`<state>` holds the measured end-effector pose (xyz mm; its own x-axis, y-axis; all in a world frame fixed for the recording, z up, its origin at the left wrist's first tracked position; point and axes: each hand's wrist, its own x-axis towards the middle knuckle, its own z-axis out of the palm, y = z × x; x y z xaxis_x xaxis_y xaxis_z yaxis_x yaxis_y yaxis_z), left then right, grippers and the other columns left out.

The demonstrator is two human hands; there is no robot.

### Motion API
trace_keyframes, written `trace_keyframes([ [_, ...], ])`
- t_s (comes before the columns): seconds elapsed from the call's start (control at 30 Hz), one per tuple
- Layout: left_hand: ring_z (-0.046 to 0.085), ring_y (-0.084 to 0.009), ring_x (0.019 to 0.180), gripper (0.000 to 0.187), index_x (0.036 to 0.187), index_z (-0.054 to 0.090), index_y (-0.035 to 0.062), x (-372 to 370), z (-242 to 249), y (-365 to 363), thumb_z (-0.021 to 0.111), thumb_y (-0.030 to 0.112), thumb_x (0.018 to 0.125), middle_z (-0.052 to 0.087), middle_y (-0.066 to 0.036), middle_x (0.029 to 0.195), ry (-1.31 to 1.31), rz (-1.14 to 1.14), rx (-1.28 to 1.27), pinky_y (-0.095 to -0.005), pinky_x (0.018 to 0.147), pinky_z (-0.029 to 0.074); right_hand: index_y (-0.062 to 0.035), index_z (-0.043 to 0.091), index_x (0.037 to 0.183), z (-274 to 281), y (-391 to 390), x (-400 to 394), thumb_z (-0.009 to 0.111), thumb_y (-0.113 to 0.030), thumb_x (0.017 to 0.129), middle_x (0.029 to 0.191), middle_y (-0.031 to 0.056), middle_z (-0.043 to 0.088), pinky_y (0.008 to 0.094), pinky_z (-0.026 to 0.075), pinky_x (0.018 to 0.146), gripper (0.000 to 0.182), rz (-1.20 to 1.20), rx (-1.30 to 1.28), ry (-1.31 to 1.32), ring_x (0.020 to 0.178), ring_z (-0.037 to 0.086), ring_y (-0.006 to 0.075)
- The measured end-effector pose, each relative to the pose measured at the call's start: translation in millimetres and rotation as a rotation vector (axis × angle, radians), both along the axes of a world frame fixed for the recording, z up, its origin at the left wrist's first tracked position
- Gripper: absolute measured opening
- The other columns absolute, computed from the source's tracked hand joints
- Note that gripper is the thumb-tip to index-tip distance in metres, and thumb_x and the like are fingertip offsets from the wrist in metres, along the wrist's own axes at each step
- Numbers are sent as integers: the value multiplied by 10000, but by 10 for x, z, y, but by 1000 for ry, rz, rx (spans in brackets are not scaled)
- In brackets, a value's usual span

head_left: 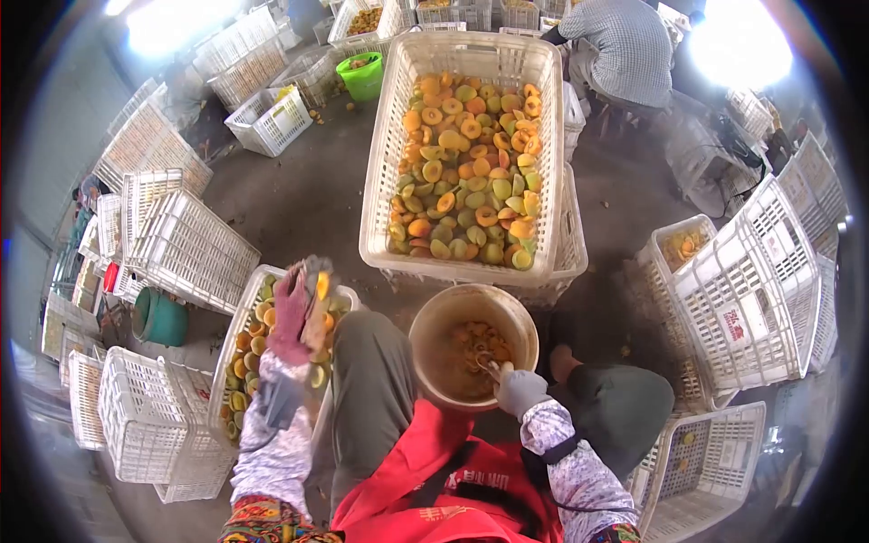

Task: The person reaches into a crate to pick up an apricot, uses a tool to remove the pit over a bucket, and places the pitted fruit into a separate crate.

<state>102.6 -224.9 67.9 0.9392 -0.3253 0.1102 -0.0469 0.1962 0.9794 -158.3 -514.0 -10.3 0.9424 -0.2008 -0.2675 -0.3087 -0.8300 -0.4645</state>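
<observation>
My left hand (pixel 294 312), in a dusty-pink glove with brownish patches, is raised over the crate of apricots (pixel 237 380) beside my left leg. Its fingers are closed around an orange piece of apricot (pixel 322 287), somewhat smeared by motion. My right hand (pixel 522 393), in a pale grey glove, is closed on a thin metal tool (pixel 490 364) at the right rim of the bucket (pixel 425 312) between my knees. The tool's looped end reaches inside, over small orange-brown pieces (pixel 480 339) at the bottom. The glove hides its handle.
A large white crate (pixel 373 204) of halved apricots (pixel 462 181) stands ahead, on top of another crate. Stacked white crates line the left (pixel 195 244) and right (pixel 742 290). A green bucket (pixel 362 80) stands farther back. Another person (pixel 620 50) sits at the upper right.
</observation>
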Motion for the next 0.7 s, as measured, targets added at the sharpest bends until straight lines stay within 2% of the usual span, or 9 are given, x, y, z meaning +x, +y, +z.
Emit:
trace_keyframes([
  [0.07,635,-330,936,324,1169,592,60,40,112,287,576,262,917,641,-147,1018,-537,165,1215,-397,835,500,-62,549,996,3,8,-28,527,-292,867,829,160,694,469,531,698,265,22,-92,99,776,687,335],
  [0.1,635,-330,936,324,1169,592,60,28,191,237,576,262,917,641,-147,1018,-536,163,1220,-397,835,500,-72,557,972,-102,10,-15,539,-305,862,809,152,693,473,530,686,259,3,-83,130,762,689,327],
  [0.17,610,-374,924,369,1178,596,88,35,442,-29,630,284,866,625,-162,1007,-1007,298,1431,-418,863,482,-74,559,954,158,20,13,544,-306,860,794,146,692,476,529,671,250,-20,-59,134,742,688,324],
  [0.23,610,-313,957,376,1175,599,75,120,731,-655,641,290,869,615,-140,1054,-884,197,1178,-408,865,477,-82,556,910,405,-9,39,558,-299,859,744,134,684,465,523,584,223,-56,-37,70,675,680,321],
  [0.3,592,-251,1015,392,1181,597,74,277,837,-1383,653,299,865,612,-144,1076,-363,-8,871,-421,895,460,-87,549,890,502,-47,2,562,-293,863,681,133,665,445,505,503,208,-73,-19,-87,611,665,307],
  [0.33,599,-216,991,421,1192,595,77,794,191,-1543,624,361,883,620,-136,1118,-383,-141,594,-415,892,468,-101,555,908,458,-85,-56,575,-285,865,606,113,633,436,489,463,190,-25,-31,-221,555,647,295],
  [0.4,580,-316,1123,576,1310,502,61,1024,412,-2296,568,447,888,606,-203,1165,-692,-30,1215,-379,935,476,-87,567,1127,607,-146,-39,667,-187,805,772,128,657,423,496,485,352,-22,-25,-221,615,656,283],
  [0.43,567,-344,1127,551,1315,494,65,1139,458,-2556,559,415,894,598,-210,1171,-593,-12,1239,-411,946,463,-132,568,1083,671,-155,-96,708,-303,794,606,91,618,373,496,464,364,-119,-95,-331,509,619,281],
  [0.7,556,-330,1090,411,1281,534,112,1622,52,-3110,542,217,884,503,-140,1194,-582,34,1578,-428,887,490,-136,607,1073,960,-336,-58,680,-244,830,686,112,651,380,488,467,276,-178,10,-321,508,613,288],
])
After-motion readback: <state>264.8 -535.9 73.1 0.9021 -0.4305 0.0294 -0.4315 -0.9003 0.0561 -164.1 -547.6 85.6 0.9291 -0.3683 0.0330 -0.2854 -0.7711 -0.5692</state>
